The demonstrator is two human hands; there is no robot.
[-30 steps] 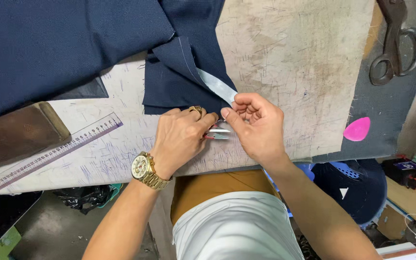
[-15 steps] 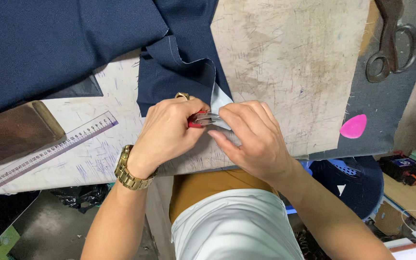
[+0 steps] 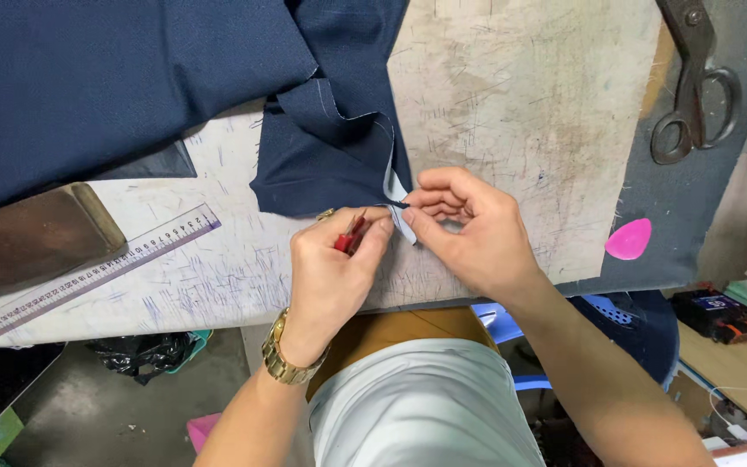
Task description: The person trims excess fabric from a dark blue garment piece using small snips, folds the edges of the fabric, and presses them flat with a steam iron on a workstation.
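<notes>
Your left hand [image 3: 335, 264] grips a half-hidden red-handled tool [image 3: 349, 236], right hand [image 3: 469, 229] pinches navy fabric [image 3: 330, 160] edge mid-frame; ruler [image 3: 101, 268] left, scissors [image 3: 693, 82] cropped upper right.

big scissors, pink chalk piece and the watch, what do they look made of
Scissors: dull dark metal, probably steel, worn and unpolished. Pink chalk piece: smooth and matte, could be wax or plastic. Watch: gold-coloured metal link band, shiny.

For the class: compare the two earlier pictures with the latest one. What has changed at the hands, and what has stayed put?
The left hand now grips a red-handled tool, unseen at first; the right hand pinches the cloth edge farther right. Ruler, scissors and pink chalk stayed.
</notes>
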